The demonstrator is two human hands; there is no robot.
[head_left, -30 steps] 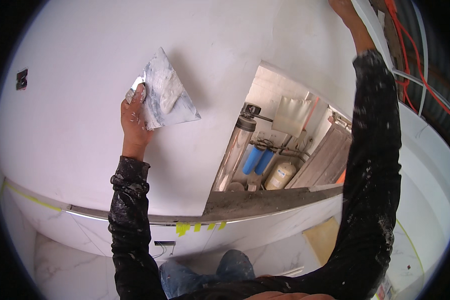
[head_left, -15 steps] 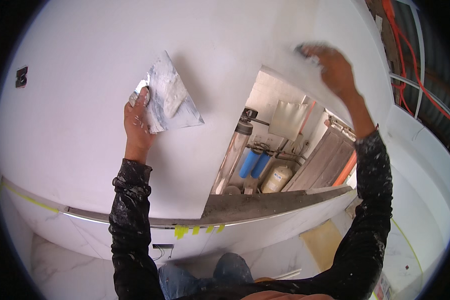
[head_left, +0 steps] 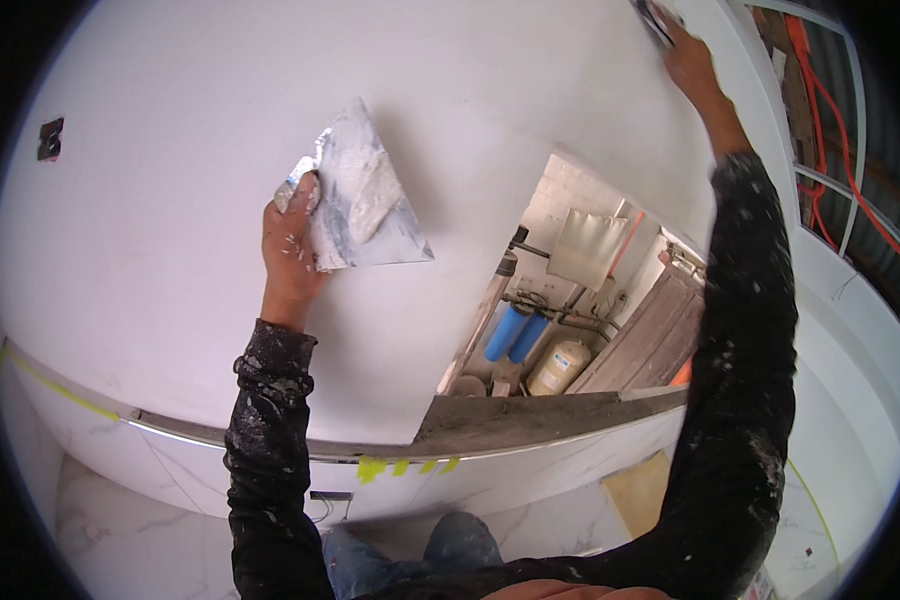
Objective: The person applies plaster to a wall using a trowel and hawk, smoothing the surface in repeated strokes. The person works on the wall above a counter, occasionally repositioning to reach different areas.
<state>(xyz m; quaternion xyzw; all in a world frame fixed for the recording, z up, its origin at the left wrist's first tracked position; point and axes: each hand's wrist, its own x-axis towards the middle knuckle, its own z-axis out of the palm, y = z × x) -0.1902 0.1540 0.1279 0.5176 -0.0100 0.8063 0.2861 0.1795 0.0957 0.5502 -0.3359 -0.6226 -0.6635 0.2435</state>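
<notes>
Left hand (head_left: 292, 250) is clamped on a flat metal plate (head_left: 338, 215) bearing white paste (head_left: 376, 205), left of the wall opening (head_left: 515, 420), while right hand (head_left: 690, 58) grips a scraper (head_left: 654, 22), only partly in view, above and right of that opening.

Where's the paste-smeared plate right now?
Head view, left of centre: the paste-smeared plate is gripped in the left hand, in front of the white wall, up and left of the two blue cylinders.

Tool (head_left: 655, 22) — partly beyond top edge
</notes>
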